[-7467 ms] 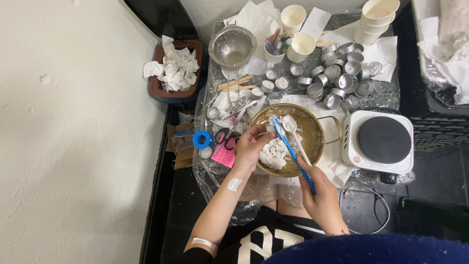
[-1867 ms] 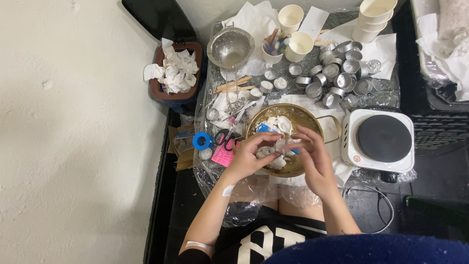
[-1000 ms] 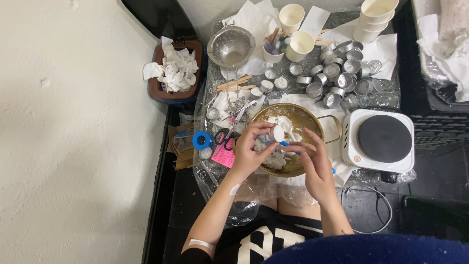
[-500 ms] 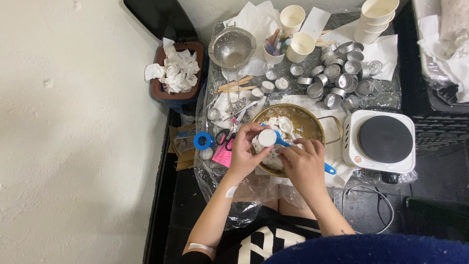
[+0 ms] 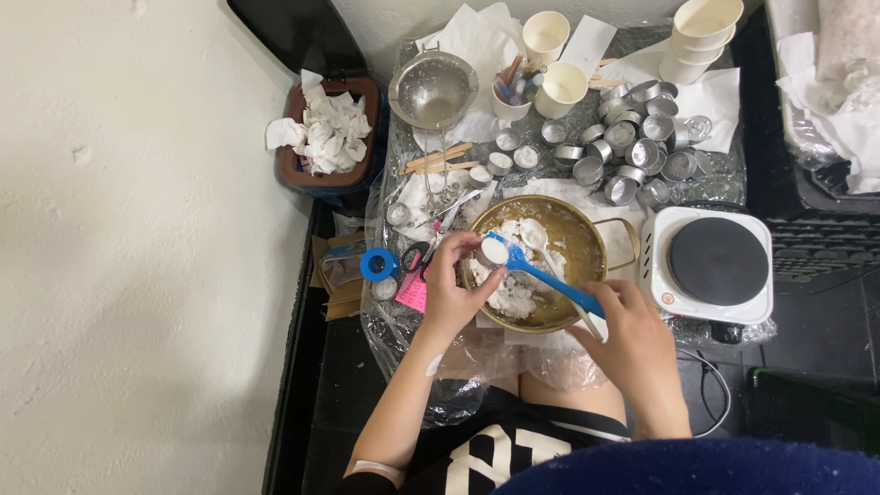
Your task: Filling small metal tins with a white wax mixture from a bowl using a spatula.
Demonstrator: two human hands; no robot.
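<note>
- Left hand: fingers curled and clamped on a small round tin, held over the near-left rim of the pot.
- Small round tin: filled with white wax, open top facing up, just above the pot's left edge.
- Right hand: fingers closed around the handle of a blue spoon; the hand sits past the pot's near-right rim, over the table edge.
- Blue spoon: slants from the right hand up and left, its tip touching the top of the tin.
- Pot: brass-coloured, round, holding white wax lumps and a white spoon; a side handle points right, towards the hot plate.
- Hot plate: white body, black round top, just beside the pot on the right; its cord runs off the near edge.
- Empty metal cups: a crowded cluster behind the pot and hot plate, leaving little open surface there.
- Paper cups: two single cups and a stack along the far edge.
- Metal strainer: far left of the table, wooden sticks just in front.
- Blue tape roll and scissors: at the left edge, close beside the left hand.
- Brown bin: off the table's left side, full of crumpled white tissue.
- Plastic sheet: hangs over the near edge above the person's lap.
</note>
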